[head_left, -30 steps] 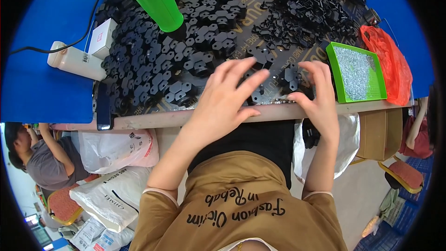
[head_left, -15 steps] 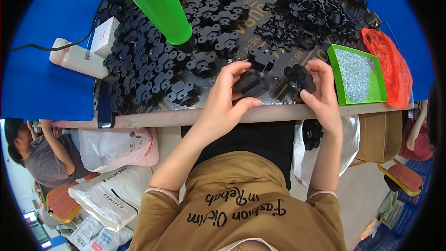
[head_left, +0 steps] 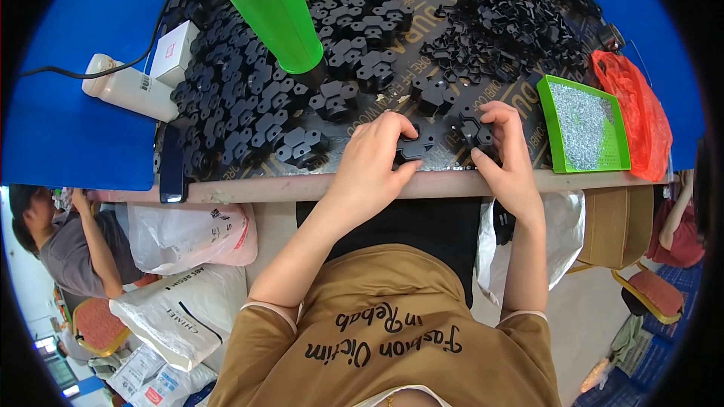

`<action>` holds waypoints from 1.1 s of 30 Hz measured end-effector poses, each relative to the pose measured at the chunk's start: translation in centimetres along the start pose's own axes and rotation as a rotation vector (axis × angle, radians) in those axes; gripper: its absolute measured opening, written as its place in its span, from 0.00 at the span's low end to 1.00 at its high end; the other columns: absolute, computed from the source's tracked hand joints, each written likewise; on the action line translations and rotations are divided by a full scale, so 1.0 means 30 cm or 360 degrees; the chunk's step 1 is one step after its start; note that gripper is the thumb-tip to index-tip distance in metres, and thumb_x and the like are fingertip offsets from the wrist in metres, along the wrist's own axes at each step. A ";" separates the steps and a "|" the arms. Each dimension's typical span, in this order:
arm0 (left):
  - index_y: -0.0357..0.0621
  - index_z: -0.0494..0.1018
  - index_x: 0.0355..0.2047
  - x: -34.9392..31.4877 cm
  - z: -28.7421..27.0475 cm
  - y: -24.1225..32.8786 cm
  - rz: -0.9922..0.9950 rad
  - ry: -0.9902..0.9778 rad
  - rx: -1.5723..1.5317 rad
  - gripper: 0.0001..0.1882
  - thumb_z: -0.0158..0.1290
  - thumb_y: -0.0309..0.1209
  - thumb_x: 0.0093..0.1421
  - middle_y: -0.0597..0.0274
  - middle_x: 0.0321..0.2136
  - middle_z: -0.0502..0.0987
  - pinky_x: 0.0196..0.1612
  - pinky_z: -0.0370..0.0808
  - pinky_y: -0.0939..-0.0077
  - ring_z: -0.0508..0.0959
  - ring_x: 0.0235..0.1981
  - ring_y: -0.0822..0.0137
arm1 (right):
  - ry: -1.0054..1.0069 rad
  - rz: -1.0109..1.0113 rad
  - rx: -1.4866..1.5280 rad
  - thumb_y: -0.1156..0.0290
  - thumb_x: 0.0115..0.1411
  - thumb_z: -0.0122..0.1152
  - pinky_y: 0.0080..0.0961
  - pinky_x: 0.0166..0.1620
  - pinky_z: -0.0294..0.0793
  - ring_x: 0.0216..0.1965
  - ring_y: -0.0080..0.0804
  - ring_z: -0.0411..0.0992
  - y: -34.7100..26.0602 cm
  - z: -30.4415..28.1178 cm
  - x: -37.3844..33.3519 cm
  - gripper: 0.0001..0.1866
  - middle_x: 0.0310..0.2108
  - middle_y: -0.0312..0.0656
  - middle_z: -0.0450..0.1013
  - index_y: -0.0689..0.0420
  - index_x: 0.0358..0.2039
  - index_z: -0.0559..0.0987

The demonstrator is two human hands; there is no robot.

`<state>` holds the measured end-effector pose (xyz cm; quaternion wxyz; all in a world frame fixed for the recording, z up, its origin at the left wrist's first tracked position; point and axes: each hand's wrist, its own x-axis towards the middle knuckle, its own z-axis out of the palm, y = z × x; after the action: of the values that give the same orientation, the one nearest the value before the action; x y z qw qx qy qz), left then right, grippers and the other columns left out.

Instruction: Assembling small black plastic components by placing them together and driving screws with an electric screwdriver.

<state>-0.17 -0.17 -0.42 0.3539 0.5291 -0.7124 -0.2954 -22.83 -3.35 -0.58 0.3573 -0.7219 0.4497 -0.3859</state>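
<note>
At the near edge of the table (head_left: 317, 188), the left hand (head_left: 373, 162) grips one black plastic piece (head_left: 413, 148) and the right hand (head_left: 505, 147) another (head_left: 471, 132), fingers curled around parts that look light, rigid and best held by their lobed outer edges.

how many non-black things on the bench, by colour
green: 2, the tall green cylinder and the green tray
white: 2, the power strip and the small box
red-orange: 1, the plastic bag
total: 5
Each hand, left hand and right hand, holds one black plastic part.
</note>
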 end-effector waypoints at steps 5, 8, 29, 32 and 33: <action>0.39 0.70 0.45 0.036 0.002 0.045 0.0482 0.0307 0.0228 0.20 0.60 0.23 0.51 0.51 0.46 0.72 0.51 0.70 0.62 0.73 0.48 0.49 | -0.0032 -0.0023 -0.0150 0.84 0.49 0.59 0.33 0.60 0.61 0.57 0.44 0.66 0.009 -0.017 -0.001 0.22 0.53 0.48 0.67 0.58 0.44 0.65; 0.39 0.70 0.47 0.151 -0.022 0.089 0.0658 0.0135 0.0442 0.22 0.51 0.15 0.51 0.47 0.49 0.71 0.56 0.69 0.60 0.70 0.53 0.48 | -0.0086 -0.0029 -0.0184 0.84 0.47 0.63 0.34 0.61 0.62 0.58 0.45 0.65 -0.004 -0.032 -0.008 0.24 0.54 0.48 0.66 0.58 0.44 0.66; 0.42 0.69 0.50 -0.165 -0.086 -0.013 0.0093 0.0213 -0.0385 0.25 0.53 0.14 0.49 0.55 0.46 0.60 0.54 0.66 0.70 0.64 0.51 0.59 | -0.0056 -0.0372 -0.1443 0.72 0.54 0.63 0.36 0.42 0.72 0.39 0.43 0.72 0.033 -0.027 0.300 0.07 0.34 0.44 0.69 0.60 0.33 0.79; 0.42 0.69 0.46 -0.156 -0.074 -0.021 0.0110 0.0264 -0.0243 0.22 0.55 0.14 0.50 0.54 0.46 0.61 0.52 0.68 0.70 0.66 0.49 0.57 | -0.0030 -0.0428 -0.1509 0.70 0.52 0.64 0.35 0.42 0.72 0.41 0.40 0.70 0.021 -0.021 0.295 0.08 0.34 0.42 0.67 0.60 0.29 0.78; 0.42 0.69 0.45 -0.149 -0.076 -0.018 0.0142 0.0276 -0.0111 0.21 0.56 0.15 0.50 0.54 0.46 0.62 0.51 0.68 0.70 0.67 0.49 0.57 | -0.0017 -0.0469 -0.1555 0.70 0.52 0.64 0.34 0.41 0.72 0.41 0.39 0.69 0.015 -0.023 0.293 0.08 0.35 0.41 0.68 0.61 0.28 0.78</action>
<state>2.84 3.88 -0.41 0.4451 0.5078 -0.6914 -0.2569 -20.98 -11.76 1.43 -0.0778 -0.8624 0.4693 -0.1730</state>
